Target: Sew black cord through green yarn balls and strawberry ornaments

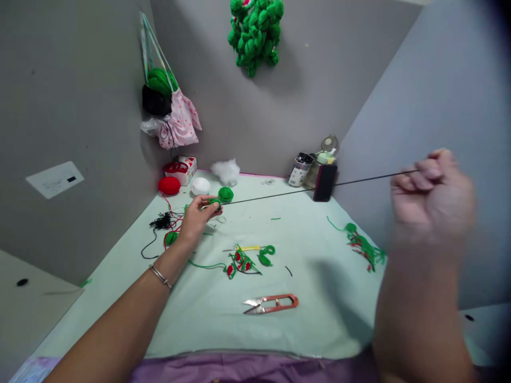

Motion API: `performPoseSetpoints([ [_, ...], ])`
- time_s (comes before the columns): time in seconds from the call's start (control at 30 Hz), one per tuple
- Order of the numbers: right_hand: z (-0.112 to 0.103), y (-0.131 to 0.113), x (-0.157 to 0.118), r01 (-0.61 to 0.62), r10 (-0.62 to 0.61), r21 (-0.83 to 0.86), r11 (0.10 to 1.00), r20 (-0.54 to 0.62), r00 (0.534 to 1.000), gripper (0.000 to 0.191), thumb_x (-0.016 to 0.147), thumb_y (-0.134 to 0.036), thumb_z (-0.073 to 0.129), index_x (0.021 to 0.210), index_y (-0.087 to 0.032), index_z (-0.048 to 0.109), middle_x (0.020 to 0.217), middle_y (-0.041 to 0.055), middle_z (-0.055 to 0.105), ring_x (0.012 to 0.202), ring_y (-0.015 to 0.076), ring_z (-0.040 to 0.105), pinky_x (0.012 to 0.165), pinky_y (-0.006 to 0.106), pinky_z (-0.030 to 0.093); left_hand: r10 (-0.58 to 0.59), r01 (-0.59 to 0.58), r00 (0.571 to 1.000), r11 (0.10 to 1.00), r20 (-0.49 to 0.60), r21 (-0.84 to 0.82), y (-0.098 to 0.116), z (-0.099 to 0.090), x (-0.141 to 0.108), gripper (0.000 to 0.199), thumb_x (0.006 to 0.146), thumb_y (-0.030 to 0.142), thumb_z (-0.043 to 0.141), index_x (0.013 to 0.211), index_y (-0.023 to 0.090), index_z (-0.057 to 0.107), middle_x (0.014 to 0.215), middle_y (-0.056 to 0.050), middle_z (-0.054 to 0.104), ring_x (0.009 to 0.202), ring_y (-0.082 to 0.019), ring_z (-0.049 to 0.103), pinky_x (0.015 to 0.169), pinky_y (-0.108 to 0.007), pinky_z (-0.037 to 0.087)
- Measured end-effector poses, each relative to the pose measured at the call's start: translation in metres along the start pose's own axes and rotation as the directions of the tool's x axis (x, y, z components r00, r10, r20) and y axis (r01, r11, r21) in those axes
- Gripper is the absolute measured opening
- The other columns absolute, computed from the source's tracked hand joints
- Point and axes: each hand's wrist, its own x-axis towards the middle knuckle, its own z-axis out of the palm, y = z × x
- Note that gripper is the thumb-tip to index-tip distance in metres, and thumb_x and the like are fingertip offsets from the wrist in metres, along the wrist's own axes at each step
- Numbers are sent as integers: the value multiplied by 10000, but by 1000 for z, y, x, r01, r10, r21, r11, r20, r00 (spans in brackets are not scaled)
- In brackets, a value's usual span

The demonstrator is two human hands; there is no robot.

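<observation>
My left hand [198, 215] pinches a small green crocheted piece [214, 201] between thumb and fingers over the left side of the table. From that piece a black yarn strand [275, 196] runs taut, rising to the right. Its other end goes into my right hand [433, 194], which is closed in a fist, raised high at the right; a needle, if any, is hidden in it. Below the strand lie red and green crocheted pieces [239, 260], a curled green piece [266, 256] and a yellow-handled crochet hook [248, 248]. Orange thread snips [275, 303] lie nearer me.
Red yarn [169, 185], white yarn [200, 186], green yarn [225, 194] and tangled black yarn [162, 221] lie at the left. White stuffing [227, 171] sits behind. A phone [325, 182] stands at the back right, and green strands [363, 244] lie along the right edge.
</observation>
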Motion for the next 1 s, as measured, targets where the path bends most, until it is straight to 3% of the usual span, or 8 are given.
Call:
performPoseSetpoints([
  [0.13,10,42,-33,-161,193,-161,974,207,959,115,850,-265,690,777,-185,650,580,-48,449,451,60,339,471,271,242,-89,98,989,993,121,-65,3,14,-13,350,683,320,846,935,146,676,847,0,637,743,-128,650,828,-352,566],
  [0.27,41,100,-106,-356,492,-358,863,434,755,262,763,-404,752,843,-156,720,698,13,615,513,74,420,496,242,312,-145,156,962,987,230,-31,0,30,-30,308,722,332,830,939,151,708,859,-5,626,757,-128,623,826,-345,559],
  [0.4,56,123,-151,-346,611,-531,774,484,627,358,843,-478,654,886,-135,745,585,8,617,524,101,480,540,242,368,-135,133,954,991,266,26,-5,31,-34,289,752,332,813,971,169,719,892,-22,672,778,-146,641,823,-325,530],
  [0.53,56,127,-160,-347,650,-559,753,553,521,403,878,-505,590,845,-128,730,625,17,626,540,104,499,540,234,372,-117,98,956,992,270,84,-3,29,-33,290,746,333,817,969,174,720,851,-23,703,760,-159,650,806,-310,504],
  [0.67,52,123,-153,-211,622,-619,757,583,523,372,876,-483,599,782,-138,700,570,-37,467,531,87,363,507,228,265,-69,26,962,986,265,164,0,29,-33,256,754,312,802,961,180,731,814,-12,688,748,-156,620,776,-285,471],
  [0.8,49,112,-139,-297,664,-594,748,668,336,392,852,-537,631,752,-158,640,562,-60,348,532,87,275,511,242,205,-42,-42,951,964,307,262,-5,26,-31,204,754,276,792,931,186,747,780,-5,656,721,-152,568,719,-265,428],
  [0.87,46,99,-127,-417,618,-465,781,673,407,397,825,-563,652,714,-191,567,569,-66,290,527,93,239,503,251,174,-27,-72,954,947,300,312,-10,22,-29,173,754,252,783,915,196,760,786,-3,635,694,-143,534,690,-258,411],
  [1.0,29,57,-90,-247,252,-75,966,476,843,431,765,-433,754,630,-243,391,603,-75,124,534,113,84,491,288,124,-20,-57,975,941,223,335,-18,13,-19,141,673,170,810,804,198,768,789,-2,604,666,-132,506,667,-250,413],
])
